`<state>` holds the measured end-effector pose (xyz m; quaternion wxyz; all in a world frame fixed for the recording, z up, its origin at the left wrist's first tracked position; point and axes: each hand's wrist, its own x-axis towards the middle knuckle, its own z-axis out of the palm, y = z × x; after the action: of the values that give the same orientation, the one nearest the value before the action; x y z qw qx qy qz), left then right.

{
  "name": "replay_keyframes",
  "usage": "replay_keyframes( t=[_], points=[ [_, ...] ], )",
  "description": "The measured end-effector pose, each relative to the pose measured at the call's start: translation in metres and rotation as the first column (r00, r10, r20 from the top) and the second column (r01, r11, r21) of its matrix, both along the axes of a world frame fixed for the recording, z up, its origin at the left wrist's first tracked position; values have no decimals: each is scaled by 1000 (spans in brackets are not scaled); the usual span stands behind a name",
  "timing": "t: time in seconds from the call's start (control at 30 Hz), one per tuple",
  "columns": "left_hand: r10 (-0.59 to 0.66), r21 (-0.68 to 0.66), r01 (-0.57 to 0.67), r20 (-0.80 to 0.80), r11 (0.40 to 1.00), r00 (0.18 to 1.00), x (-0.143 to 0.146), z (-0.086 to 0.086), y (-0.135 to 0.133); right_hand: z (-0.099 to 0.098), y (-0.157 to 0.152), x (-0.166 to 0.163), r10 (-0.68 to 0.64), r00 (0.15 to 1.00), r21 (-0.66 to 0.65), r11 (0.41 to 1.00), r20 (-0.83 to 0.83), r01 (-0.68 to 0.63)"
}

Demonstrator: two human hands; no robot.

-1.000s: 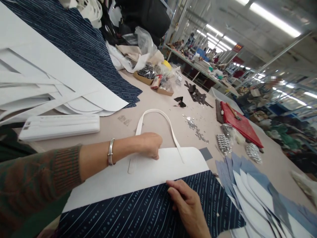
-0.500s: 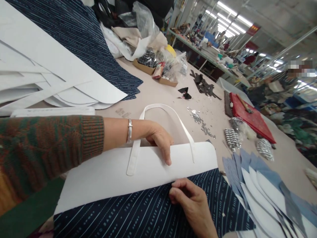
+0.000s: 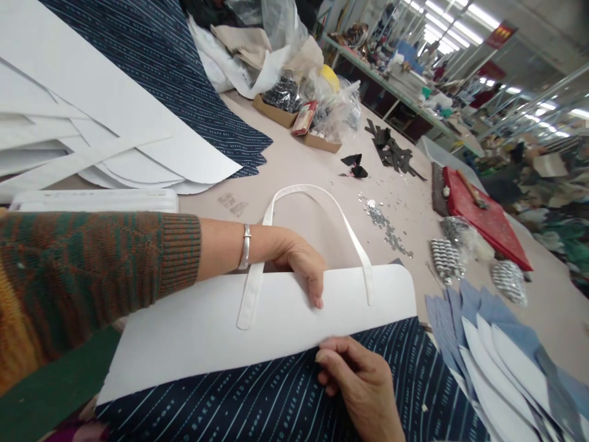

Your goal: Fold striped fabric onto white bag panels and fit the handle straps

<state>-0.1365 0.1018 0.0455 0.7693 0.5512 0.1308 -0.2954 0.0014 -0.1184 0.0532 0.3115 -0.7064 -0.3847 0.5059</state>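
Note:
A white panel with a rounded corner (image 3: 184,331) and a looped white strap handle (image 3: 343,224) lies in front of me. Navy printed fabric with pale lettered stripes (image 3: 257,399) covers its lower part. Through the loop of the handle reaches my left hand (image 3: 301,264), closed over the panel's top edge; one digit presses on the white face and the others are hidden behind. Below it, my right hand (image 3: 356,380) pinches the navy fabric near its upper edge, thumb and forefinger together.
White pieces (image 3: 138,116) and more navy fabric (image 3: 170,80) are stacked at the left. Small silver pieces (image 3: 384,221), black scraps (image 3: 391,147) and a red folded item (image 3: 488,215) lie beyond. Grey-blue and white cut pieces (image 3: 497,356) fan out at right.
The view has shifted slightly, so the table's things appear farther right. Both hands keep nearly the same place on the panel and fabric.

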Motion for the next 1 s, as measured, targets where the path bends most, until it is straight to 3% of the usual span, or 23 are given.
replay_keyframes(
  t=[0.37, 0.63, 0.83, 1.0],
  points=[
    [-23, -28, 22, -11, 999, 1000, 4, -6, 1, -2, -4, 6, 20, 999, -1, 1000, -39, -20],
    [1, -21, -1, 2, 1000, 1000, 5, -6, 0, -4, -3, -2, 43, 993, 70, 996, 109, -51],
    [-3, -12, 3, 8, 1000, 1000, 6, -6, 0, 0, -7, -18, -70, 971, 194, 981, 231, 25],
    [6, -27, -7, -35, 1000, 999, 6, -5, 0, 1, -8, -20, -36, 958, 194, 981, 285, -21]
  ],
)
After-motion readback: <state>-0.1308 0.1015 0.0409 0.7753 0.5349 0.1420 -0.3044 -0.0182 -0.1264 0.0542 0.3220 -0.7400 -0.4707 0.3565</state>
